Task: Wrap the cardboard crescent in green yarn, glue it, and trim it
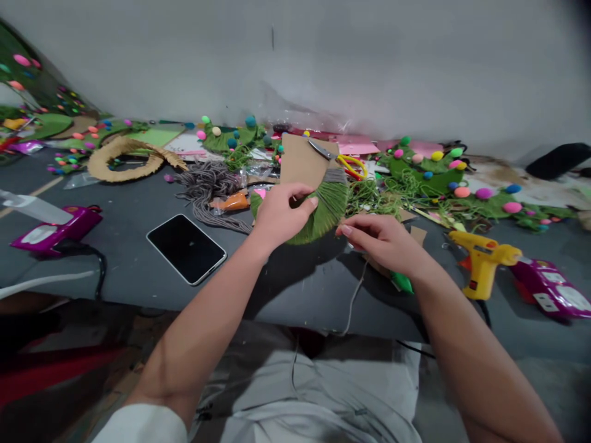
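**A:** Going from the left, how much open room is there along the edges?

**B:** At the far left a purple glue gun [53, 231] lies near the tabletop [138, 271] edge, its dark cord running off the front. A black phone [186, 248] lies flat just right of it, with bare grey surface around it and in front, up to the near edge. Behind, a brown braided ring [122, 161] and a tangle of grey yarn [207, 187] sit toward the wall.

**A:** And the surface and the room?

**B:** A dark grey tabletop against a plain pale wall, the back strip crowded with green felt pieces and coloured pom-poms [427, 166].

**A:** The hands?

**B:** The left hand [279, 215] has its fingers curled closed around the left part of a cardboard piece wound with green yarn [323, 206], lifted just above the tabletop at centre. The right hand [383, 240] is just beside it, fingers pinched nearly closed at the piece's right lower edge; what it pinches I cannot tell, though a thin grey strand [354, 298] hangs down below it.

**A:** Which way does the piece point?

**B:** Its bare cardboard end points up and away toward the wall, the rounded green end toward the person. Yellow-handled scissors [344, 161] lie just behind it. Farther right, a yellow glue gun [482, 261] stands near the front edge, another purple glue gun [551, 289] beside it.
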Demonstrator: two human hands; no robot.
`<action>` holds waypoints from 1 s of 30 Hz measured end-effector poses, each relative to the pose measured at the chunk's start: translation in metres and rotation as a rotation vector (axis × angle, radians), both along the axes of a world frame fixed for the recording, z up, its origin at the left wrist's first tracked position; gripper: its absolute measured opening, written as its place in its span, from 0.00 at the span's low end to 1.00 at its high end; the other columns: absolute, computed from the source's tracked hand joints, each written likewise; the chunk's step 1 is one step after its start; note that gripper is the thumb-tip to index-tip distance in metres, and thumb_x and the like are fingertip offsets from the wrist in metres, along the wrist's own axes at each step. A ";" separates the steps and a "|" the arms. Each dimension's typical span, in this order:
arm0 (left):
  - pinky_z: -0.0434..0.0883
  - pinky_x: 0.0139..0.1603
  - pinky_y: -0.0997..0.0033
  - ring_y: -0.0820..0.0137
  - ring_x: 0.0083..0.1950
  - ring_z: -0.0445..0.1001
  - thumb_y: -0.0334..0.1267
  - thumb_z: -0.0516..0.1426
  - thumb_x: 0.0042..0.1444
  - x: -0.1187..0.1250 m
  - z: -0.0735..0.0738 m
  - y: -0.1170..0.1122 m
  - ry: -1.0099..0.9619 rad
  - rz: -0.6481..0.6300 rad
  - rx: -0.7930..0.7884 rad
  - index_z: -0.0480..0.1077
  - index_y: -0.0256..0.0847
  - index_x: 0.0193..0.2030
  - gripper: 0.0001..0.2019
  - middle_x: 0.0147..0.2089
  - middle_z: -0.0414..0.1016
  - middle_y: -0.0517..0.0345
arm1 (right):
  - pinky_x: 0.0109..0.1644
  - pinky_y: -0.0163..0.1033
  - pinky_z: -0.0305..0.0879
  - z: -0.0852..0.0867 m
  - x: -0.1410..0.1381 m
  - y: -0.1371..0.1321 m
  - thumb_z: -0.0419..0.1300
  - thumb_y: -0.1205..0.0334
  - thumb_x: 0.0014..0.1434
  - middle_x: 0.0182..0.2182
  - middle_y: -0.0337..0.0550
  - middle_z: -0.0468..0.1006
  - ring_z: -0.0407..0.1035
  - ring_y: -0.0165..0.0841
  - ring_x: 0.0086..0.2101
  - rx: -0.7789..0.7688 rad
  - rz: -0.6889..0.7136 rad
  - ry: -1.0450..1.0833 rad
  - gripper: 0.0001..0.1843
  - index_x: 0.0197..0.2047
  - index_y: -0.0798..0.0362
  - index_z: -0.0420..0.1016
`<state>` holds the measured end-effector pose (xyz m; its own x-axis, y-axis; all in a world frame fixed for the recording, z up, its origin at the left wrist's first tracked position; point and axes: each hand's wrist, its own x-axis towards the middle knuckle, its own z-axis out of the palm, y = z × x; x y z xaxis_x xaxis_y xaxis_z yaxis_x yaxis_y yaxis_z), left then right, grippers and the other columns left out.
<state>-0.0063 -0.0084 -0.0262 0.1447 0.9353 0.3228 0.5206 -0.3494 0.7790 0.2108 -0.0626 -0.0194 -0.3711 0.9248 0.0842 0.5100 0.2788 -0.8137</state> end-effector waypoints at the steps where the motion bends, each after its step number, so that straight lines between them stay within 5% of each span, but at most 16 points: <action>1: 0.70 0.38 0.68 0.69 0.36 0.73 0.40 0.60 0.53 -0.001 0.000 0.002 -0.041 0.012 0.021 0.79 0.38 0.42 0.12 0.37 0.80 0.55 | 0.27 0.33 0.56 -0.001 0.000 0.000 0.57 0.50 0.65 0.22 0.37 0.68 0.60 0.27 0.23 -0.015 0.000 0.018 0.17 0.38 0.54 0.79; 7: 0.70 0.35 0.71 0.71 0.34 0.73 0.41 0.61 0.52 -0.003 -0.001 0.007 -0.238 -0.095 -0.023 0.79 0.36 0.41 0.13 0.34 0.79 0.56 | 0.28 0.33 0.57 -0.002 0.003 0.003 0.58 0.49 0.64 0.22 0.37 0.68 0.60 0.27 0.25 -0.113 0.022 0.125 0.18 0.39 0.56 0.79; 13: 0.73 0.44 0.66 0.65 0.42 0.77 0.44 0.62 0.52 -0.005 0.009 -0.002 -0.330 -0.319 -0.206 0.79 0.35 0.45 0.17 0.43 0.81 0.51 | 0.34 0.35 0.63 -0.008 0.012 0.015 0.59 0.50 0.62 0.24 0.39 0.72 0.65 0.29 0.27 -0.225 0.210 0.108 0.17 0.32 0.56 0.75; 19: 0.71 0.40 0.69 0.68 0.38 0.75 0.42 0.61 0.53 -0.002 0.014 -0.013 -0.075 -0.645 -0.311 0.79 0.36 0.44 0.15 0.39 0.80 0.53 | 0.39 0.39 0.68 -0.016 0.018 0.024 0.67 0.52 0.51 0.29 0.42 0.77 0.69 0.33 0.31 -0.125 0.249 0.107 0.12 0.31 0.54 0.77; 23: 0.66 0.36 0.73 0.72 0.34 0.70 0.40 0.60 0.54 -0.001 0.018 -0.018 0.152 -0.815 -0.249 0.79 0.37 0.41 0.11 0.33 0.77 0.58 | 0.35 0.36 0.65 -0.012 0.019 0.024 0.64 0.52 0.55 0.28 0.40 0.76 0.67 0.30 0.29 -0.348 0.335 0.063 0.14 0.34 0.56 0.77; 30: 0.66 0.38 0.72 0.71 0.35 0.72 0.38 0.59 0.55 0.005 0.022 -0.027 0.324 -0.888 -0.261 0.79 0.37 0.40 0.10 0.36 0.80 0.57 | 0.29 0.31 0.56 -0.008 0.023 0.028 0.63 0.47 0.59 0.25 0.35 0.68 0.59 0.25 0.26 -0.540 0.450 0.057 0.19 0.35 0.57 0.75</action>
